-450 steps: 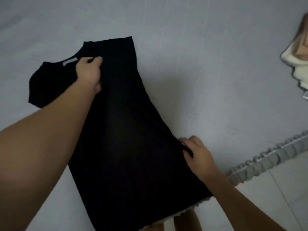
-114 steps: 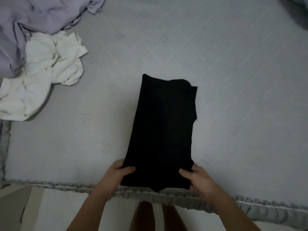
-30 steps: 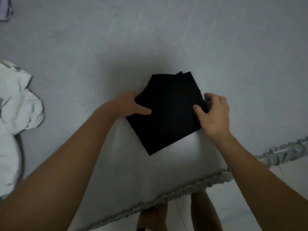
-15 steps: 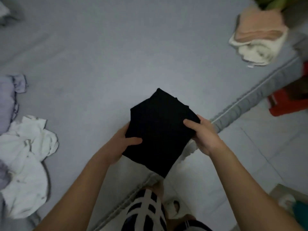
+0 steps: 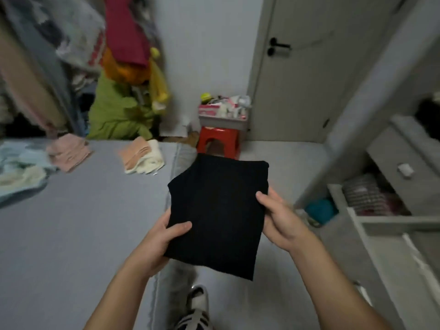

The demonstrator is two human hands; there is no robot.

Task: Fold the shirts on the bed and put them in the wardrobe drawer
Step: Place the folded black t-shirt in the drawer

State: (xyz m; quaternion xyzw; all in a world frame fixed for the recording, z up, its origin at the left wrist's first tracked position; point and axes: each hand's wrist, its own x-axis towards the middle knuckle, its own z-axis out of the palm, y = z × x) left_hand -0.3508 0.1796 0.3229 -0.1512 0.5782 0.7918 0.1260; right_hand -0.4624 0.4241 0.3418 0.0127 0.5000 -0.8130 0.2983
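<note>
**Folded black shirt held up between bed and open drawer**

The folded black shirt [image 5: 219, 213] is off the bed, held flat in the air in front of the person. The left hand [image 5: 159, 244] grips its near left edge, thumb lying across the top of the cloth and fingers underneath. The right hand [image 5: 281, 222] grasps the right edge the same way, thumb on top. No label or writing can be read on the shirt, and the frame is too blurred to read anything elsewhere.

To the left lies the bed [image 5: 71, 222], covered in a grey sheet. On its far part sit a folded peach and cream pile [image 5: 141, 158] and, further left, a pink folded pile [image 5: 69, 151], with pale blue-green fabric [image 5: 19, 172] at the edge. To the right stands the wardrobe, its drawer [image 5: 371, 203] pulled open with a patterned garment inside and something teal beside it.

Beyond the shirt a red stool [image 5: 220, 140] carries a grey box of clutter [image 5: 223, 113]. Behind it is a closed door [image 5: 316, 67] with a black handle. Bright clothes [image 5: 123, 86] hang heaped in the far left corner. The floor is pale tile.
</note>
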